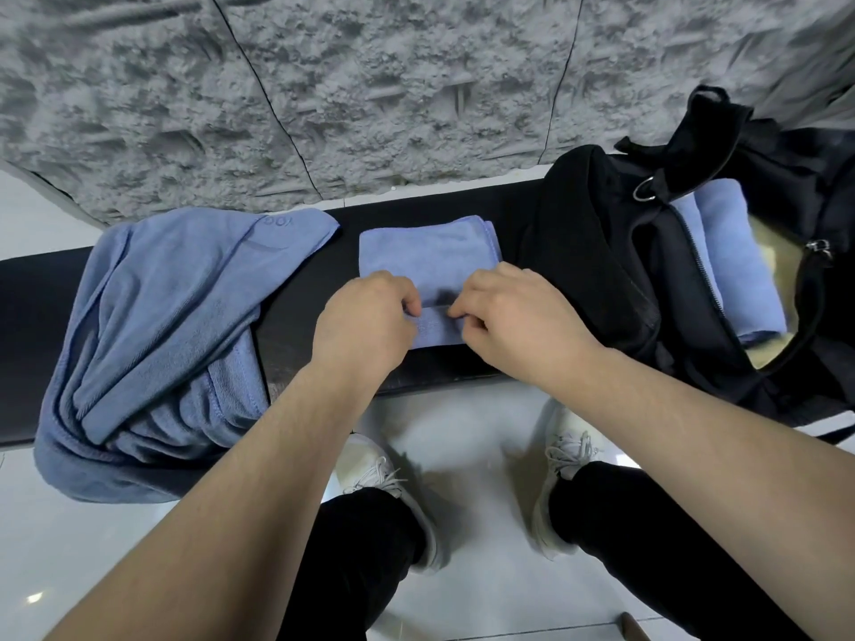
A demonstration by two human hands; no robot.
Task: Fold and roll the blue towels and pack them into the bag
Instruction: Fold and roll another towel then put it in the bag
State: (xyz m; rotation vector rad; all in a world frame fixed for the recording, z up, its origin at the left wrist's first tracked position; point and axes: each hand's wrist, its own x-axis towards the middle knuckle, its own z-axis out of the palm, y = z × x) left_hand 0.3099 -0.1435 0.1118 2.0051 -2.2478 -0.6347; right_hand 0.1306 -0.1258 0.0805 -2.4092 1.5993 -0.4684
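A: What are the fingers doing?

B: Both sets are curled and pinching. The left hand point(365, 323) and the right hand point(513, 316) meet at the near end of the folded towel point(428, 261), each nipping the rolled-over edge of it. The fingertips of the two hands are nearly touching, with a short strip of rolled cloth showing just below them.

A: So where does that towel lie?

B: Flat on the black bench point(333, 261), in the middle of the view. From the fingers it runs out toward twelve o'clock, ending near the bench's far edge.

A: And the bag?

B: The black bag point(592, 252) sits at three o'clock from the hands, just beside the folded towel, its zip open. Inside it lie rolled blue towels point(735, 266), side by side; I count two, though the seam between them is hard to make out. A metal ring point(645, 189) shows on the strap near the opening.

A: Any more towels?

B: One loose heap of blue cloth point(162, 344) at nine o'clock, crumpled and hanging over the bench's near edge. I cannot tell whether it is a single towel or several.

A: Below the bench?

B: Two white shoes point(393, 478) and black trouser legs on a pale tiled floor point(60, 525), at six o'clock. A rough grey wall point(324, 85) stands behind.
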